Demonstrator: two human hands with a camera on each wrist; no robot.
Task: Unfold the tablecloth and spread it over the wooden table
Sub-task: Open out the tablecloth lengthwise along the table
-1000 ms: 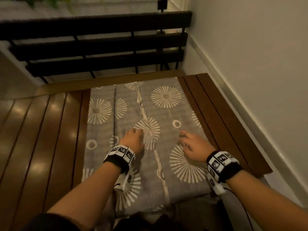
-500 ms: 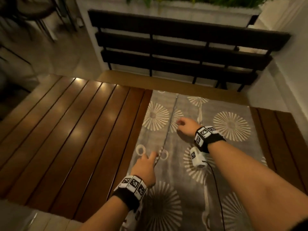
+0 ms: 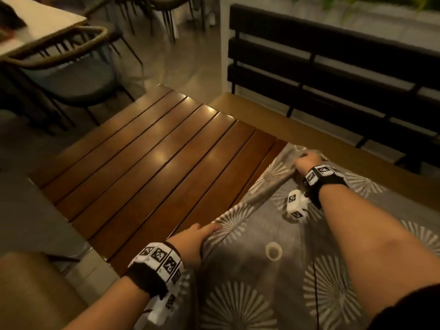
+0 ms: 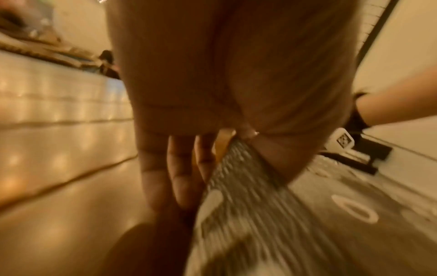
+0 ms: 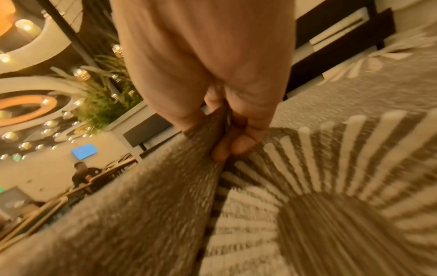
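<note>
A grey tablecloth (image 3: pixel 273 270) with white sunburst prints lies partly folded on the right part of the slatted wooden table (image 3: pixel 154 167). My left hand (image 3: pixel 202 231) pinches the cloth's top layer at its left edge near the table's front. The left wrist view shows the thumb and fingers (image 4: pixel 182 173) holding the tablecloth's (image 4: pixel 248 205) fold. My right hand (image 3: pixel 306 160) grips the same edge farther back, lifting a ridge of fabric. In the right wrist view the fingers (image 5: pixel 234 142) curl round the bunched tablecloth (image 5: pixel 177 186).
The left part of the table shows bare wood. A dark slatted bench (image 3: pixel 333 75) stands behind the table with its wooden seat (image 3: pixel 273 115). A wicker chair (image 3: pixel 71 75) and a pale table (image 3: pixel 35 25) stand at the back left. A stool (image 3: pixel 31 294) is at the lower left.
My view has swung left. Both hands moved to the cloth's left edge and now grip its top layer, which has started lifting off the layer beneath.
</note>
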